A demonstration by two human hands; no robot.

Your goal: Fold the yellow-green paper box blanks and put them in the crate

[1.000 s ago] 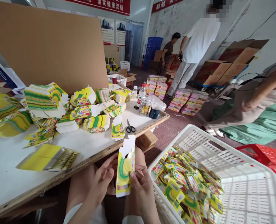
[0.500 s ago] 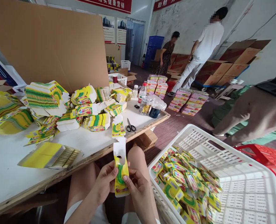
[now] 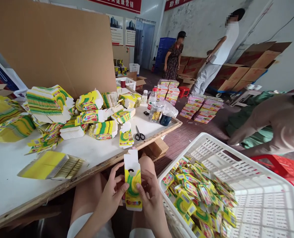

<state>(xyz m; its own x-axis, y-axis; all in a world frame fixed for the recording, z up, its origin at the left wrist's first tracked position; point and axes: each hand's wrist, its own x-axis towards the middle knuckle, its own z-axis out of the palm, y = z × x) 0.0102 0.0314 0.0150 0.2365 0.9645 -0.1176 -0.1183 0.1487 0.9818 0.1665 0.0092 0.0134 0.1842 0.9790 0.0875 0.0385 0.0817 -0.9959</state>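
A small yellow and green carton (image 3: 133, 186) stands upright above my lap, its white top flap raised and a round cut-out below the flap. My left hand (image 3: 114, 188) grips its left edge, the thumb pressed on the front. On the right edge, my right hand (image 3: 150, 190) holds it with the thumb on the printed face. Both hands share this one carton; the fingers behind it are partly hidden. Just beyond, at the table's edge, lies another such carton (image 3: 126, 136) beside black scissors (image 3: 139, 134).
Stacks of flat cartons (image 3: 46, 100) cover the white table (image 3: 5, 175). A white basket (image 3: 263, 185) at right holds many filled packets (image 3: 199, 195). Bottles and a jar (image 3: 155, 112) stand at the table corner. Two people stand behind; another bends at right near a red stool (image 3: 286, 170).
The carton has turned to face me more squarely and shifted slightly right. My left fingers have spread along its side. The people in the background have shifted position.
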